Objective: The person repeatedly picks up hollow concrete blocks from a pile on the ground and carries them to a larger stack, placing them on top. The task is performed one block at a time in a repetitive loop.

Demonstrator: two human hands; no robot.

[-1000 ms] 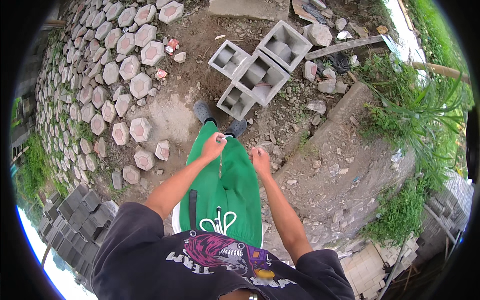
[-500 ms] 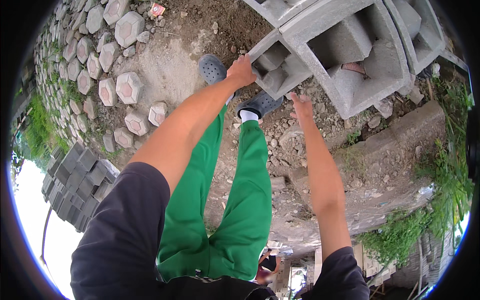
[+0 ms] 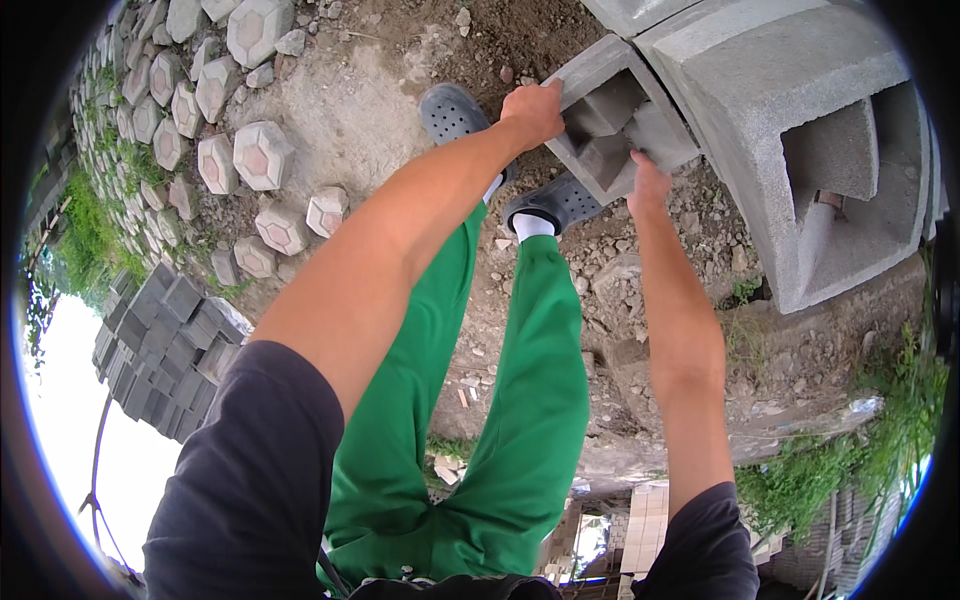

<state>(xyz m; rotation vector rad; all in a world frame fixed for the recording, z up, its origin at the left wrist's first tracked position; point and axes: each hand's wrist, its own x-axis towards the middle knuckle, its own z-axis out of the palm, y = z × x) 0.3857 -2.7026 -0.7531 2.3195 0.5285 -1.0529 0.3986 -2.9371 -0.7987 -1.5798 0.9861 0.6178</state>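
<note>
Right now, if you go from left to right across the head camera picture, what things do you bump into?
Stack of dark grey pavers → hexagonal paving stones → left hand on the small hollow concrete block → right hand → big hollow concrete block → green weeds.

The small block [image 3: 615, 125] sits just left of the big block [image 3: 800, 130]; paving stones [image 3: 240, 150] lie far left on the ground [image 3: 360, 110].

One view only: a head-worn fisheye camera looks steeply down the person's own arms and green trousers [image 3: 480, 400] to the dirt ground [image 3: 340, 110]. It sits close to the hollow concrete block [image 3: 610, 120] ahead, with edges bending toward the dark rim.
</note>
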